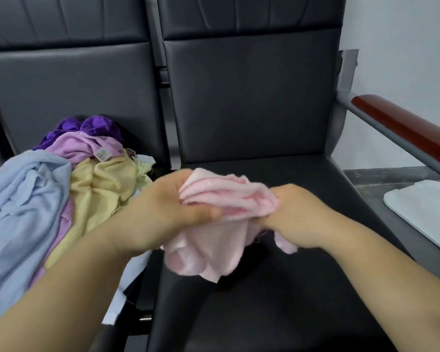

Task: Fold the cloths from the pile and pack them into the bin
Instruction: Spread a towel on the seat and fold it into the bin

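A bunched pink cloth [214,240] hangs above the right black seat, held between both hands. My left hand [160,212] grips its left side, thumb over the fabric. My right hand [300,214] grips its right side, with fingers curled under the cloth. The lower part of the cloth droops toward the seat. The pile of cloths [61,189] lies on the left seat: light blue, yellow, lilac and dark purple pieces. No bin is clearly in view.
Two black padded seats [264,301] stand side by side with tall backrests. A red-brown wooden armrest [404,130] runs along the right. A white flat object [422,212] lies on a dark surface at the right edge.
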Available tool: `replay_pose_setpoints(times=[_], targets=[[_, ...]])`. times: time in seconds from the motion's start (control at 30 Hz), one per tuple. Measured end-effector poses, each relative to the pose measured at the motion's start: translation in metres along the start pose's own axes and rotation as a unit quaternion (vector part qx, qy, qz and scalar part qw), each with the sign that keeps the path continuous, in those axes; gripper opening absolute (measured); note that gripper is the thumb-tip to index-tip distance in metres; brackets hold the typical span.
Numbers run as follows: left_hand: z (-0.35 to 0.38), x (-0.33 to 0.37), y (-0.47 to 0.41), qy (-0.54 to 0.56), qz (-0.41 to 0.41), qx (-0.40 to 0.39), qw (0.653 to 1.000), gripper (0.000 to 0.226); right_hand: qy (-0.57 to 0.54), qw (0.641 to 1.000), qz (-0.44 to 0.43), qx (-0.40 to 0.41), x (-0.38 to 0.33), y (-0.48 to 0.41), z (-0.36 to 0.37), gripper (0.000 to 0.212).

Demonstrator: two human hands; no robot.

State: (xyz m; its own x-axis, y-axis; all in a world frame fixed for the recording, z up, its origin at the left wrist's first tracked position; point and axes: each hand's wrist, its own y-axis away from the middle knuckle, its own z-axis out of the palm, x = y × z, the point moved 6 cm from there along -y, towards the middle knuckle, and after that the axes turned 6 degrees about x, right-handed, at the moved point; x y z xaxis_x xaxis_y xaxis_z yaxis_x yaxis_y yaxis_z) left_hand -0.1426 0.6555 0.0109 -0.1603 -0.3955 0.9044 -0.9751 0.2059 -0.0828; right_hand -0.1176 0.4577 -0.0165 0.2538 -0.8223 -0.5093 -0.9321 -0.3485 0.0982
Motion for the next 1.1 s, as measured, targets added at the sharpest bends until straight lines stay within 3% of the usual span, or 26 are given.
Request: replay_pose_setpoints(times=[0.03,0.1,0.2,0.3,0.4,0.43,0.5,0.57,0.6,0.67,0.73,0.8,0.87,0.9,0.93,0.97,1.03,1.1], targets=[[0.0,-0.006,0.0,-0.085,-0.012,-0.02,0.996,0.028,-0.072,0.997,0.007,0.032,0.004,-0.001,-0.007,0.012],[-0.007,-0.019,-0.001,-0.216,-0.047,-0.009,0.975,0.019,-0.299,0.952,0.029,0.06,0.013,0.001,-0.018,0.016],[-0.011,-0.024,-0.001,-0.148,-0.059,0.02,0.987,0.018,-0.405,0.914,-0.021,0.0,0.001,0.007,-0.013,0.016],[-0.013,-0.008,0.0,0.018,-0.032,0.084,0.996,0.02,-0.383,0.922,-0.021,-0.052,-0.005,0.005,-0.005,0.032],[-0.011,0.007,0.001,0.142,0.005,0.077,0.987,0.025,-0.15,0.987,-0.027,-0.048,-0.005,0.0,-0.004,0.012],[-0.008,0.009,0.002,0.121,0.009,0.046,0.992,0.022,-0.065,0.997,-0.024,-0.035,-0.004,-0.002,-0.005,0.005],[-0.004,-0.001,0.001,-0.082,0.001,-0.012,0.997,0.025,0.01,0.999,-0.028,0.016,-0.004,-0.004,-0.011,0.017],[-0.007,-0.017,0.0,-0.286,-0.038,-0.023,0.957,0.016,-0.164,0.985,0.001,0.055,0.003,-0.002,-0.02,0.017],[-0.01,-0.018,0.0,-0.301,-0.048,-0.004,0.952,0.011,-0.286,0.956,0.013,0.064,0.007,0.0,-0.023,0.011],[-0.014,-0.02,-0.002,-0.183,-0.042,0.033,0.982,0.005,-0.448,0.893,0.008,0.048,0.009,0.001,-0.023,0.013],[-0.016,-0.012,0.0,-0.037,-0.029,0.064,0.997,0.014,-0.475,0.88,-0.005,0.003,0.008,0.001,-0.019,0.029],[-0.015,-0.003,0.0,0.11,-0.026,0.101,0.988,0.017,-0.375,0.925,-0.002,-0.062,0.006,0.003,-0.012,0.037],[-0.009,0.009,0.003,0.236,-0.026,0.092,0.967,0.019,-0.188,0.979,0.006,-0.08,0.006,0.003,-0.007,0.022],[-0.005,0.014,0.004,0.247,-0.024,0.062,0.967,0.019,-0.101,0.993,0.009,-0.052,0.008,0.0,-0.009,0.009],[-0.002,0.017,0.005,0.195,-0.015,0.021,0.981,0.022,-0.036,0.999,0.009,-0.014,0.007,-0.002,-0.015,0.007],[0.001,0.016,0.005,0.085,0.002,-0.015,0.996,0.03,-0.003,0.999,0.002,0.033,0.006,-0.003,-0.022,0.019],[-0.001,0.0,0.003,-0.175,0.003,-0.049,0.983,0.034,-0.126,0.988,0.007,0.084,0.007,0.002,-0.036,0.031],[-0.011,-0.011,0.001,-0.237,-0.036,-0.015,0.971,0.033,-0.299,0.951,-0.002,0.079,0.012,0.007,-0.039,0.029]])
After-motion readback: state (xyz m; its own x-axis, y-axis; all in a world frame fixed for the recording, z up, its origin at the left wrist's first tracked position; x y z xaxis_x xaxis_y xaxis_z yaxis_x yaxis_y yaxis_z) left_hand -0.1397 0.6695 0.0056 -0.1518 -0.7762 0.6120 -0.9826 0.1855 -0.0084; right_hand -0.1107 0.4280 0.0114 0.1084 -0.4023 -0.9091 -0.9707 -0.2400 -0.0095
